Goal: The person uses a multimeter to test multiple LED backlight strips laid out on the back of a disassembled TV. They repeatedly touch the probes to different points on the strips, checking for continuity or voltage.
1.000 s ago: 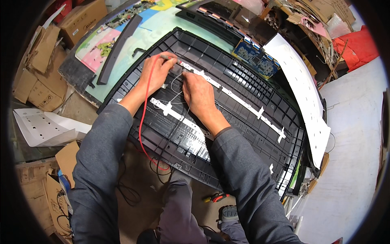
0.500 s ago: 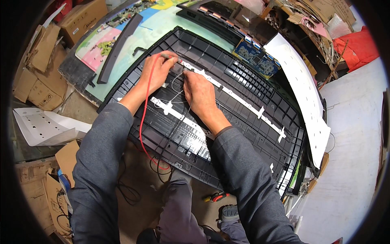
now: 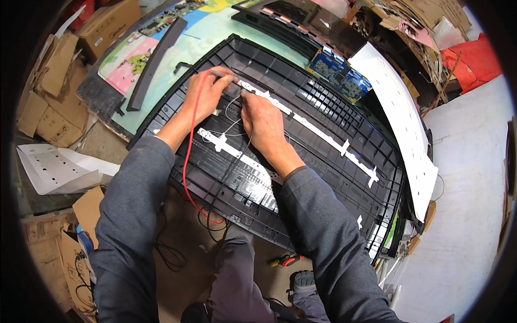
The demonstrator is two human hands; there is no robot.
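A black ribbed television back shell [image 3: 344,177] lies across in front of me, with white LED strips on it. My left hand [image 3: 207,99] pinches a red test probe [image 3: 219,74], whose tip is at the left end of the upper LED strip [image 3: 315,129]. Its red lead [image 3: 186,167] hangs down past the shell's near edge. Close beside it, my right hand [image 3: 265,121] is closed around a black probe, mostly hidden by the fingers, near the same strip end. A black lead [image 3: 225,177] trails from it across the lower LED strip [image 3: 247,160]. Thin pale wires loop between the strips.
A blue circuit board [image 3: 340,75] and a white perforated sheet [image 3: 396,118] lie beyond the shell. A dark bar [image 3: 156,64] rests on the far-left tabletop. Cardboard boxes [image 3: 107,32] stand at the left. Red-and-yellow pliers [image 3: 288,260] lie on the floor below.
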